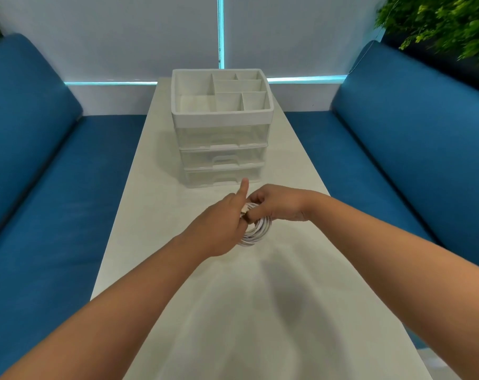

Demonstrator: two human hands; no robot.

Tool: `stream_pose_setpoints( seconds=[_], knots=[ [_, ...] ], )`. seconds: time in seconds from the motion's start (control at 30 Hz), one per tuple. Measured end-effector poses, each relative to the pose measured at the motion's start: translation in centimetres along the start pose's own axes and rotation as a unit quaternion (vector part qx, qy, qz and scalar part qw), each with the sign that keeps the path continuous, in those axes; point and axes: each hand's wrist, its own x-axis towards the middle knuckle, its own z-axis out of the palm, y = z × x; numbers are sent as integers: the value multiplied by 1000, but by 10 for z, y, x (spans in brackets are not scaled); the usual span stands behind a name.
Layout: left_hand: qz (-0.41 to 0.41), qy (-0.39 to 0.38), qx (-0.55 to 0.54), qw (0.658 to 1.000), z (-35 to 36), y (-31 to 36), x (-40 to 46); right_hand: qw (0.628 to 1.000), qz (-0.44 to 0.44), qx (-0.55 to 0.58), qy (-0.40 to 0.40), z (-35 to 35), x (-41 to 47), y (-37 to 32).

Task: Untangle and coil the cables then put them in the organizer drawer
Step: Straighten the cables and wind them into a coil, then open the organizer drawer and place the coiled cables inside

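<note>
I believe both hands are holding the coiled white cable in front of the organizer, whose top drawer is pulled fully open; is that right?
Not quite. In the head view, all three drawers of the organizer look shut, the top drawer included. The rest holds: the left hand and right hand both hold the coiled white cable above the table, in front of the organizer.

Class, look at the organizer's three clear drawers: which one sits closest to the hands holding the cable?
The bottom drawer, lowest in the stack, just beyond the raised left thumb; the other two sit above it.
</note>
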Motion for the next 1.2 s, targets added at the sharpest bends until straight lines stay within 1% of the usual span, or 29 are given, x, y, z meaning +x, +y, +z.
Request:
stream_pose_setpoints(
  seconds=[0.13,0.23,0.3,0.37,0.43,0.5,0.6,0.7,0.77,0.83,0.9,0.97,1.03,1.1,1.2],
  knots=[
    [-40,35,-33,998,-4,-4,2,996,-22,28,81,5,3,3],
    [-58,56,-56,995,-3,-4,1,989,-43,9,138,19,3,3],
    [-78,65,-78,992,-1,-3,0,979,-64,-1,193,28,2,6],
    [-108,97,-102,984,-1,-2,0,963,-69,63,254,35,1,10],
    [-130,136,-115,975,0,-1,-2,947,-72,132,284,43,0,10],
    [-146,150,-124,970,3,2,-3,938,-90,118,314,50,1,8],
    [-165,137,-181,960,3,5,-4,923,-126,93,353,62,4,7],
    [-143,85,-237,957,-4,-1,-6,923,-144,76,348,57,5,9],
    [-118,31,-279,952,-10,-10,-9,936,-146,113,300,46,2,8],
    [-101,-4,-328,939,-13,-16,-12,947,-145,147,248,37,-1,5],
    [-95,-12,-368,925,-14,-17,-14,950,-148,168,216,30,-2,3],
    [-101,-10,-401,911,-15,-14,-16,952,-145,179,203,25,-1,3],
    [-112,0,-416,903,-17,-8,-16,954,-141,173,200,23,-2,3],
    [-112,41,-410,904,-18,-1,-13,955,-143,166,199,23,-2,2],
    [-109,170,-347,916,-14,7,-7,955,-151,166,194,25,-1,-2]
  ],
)
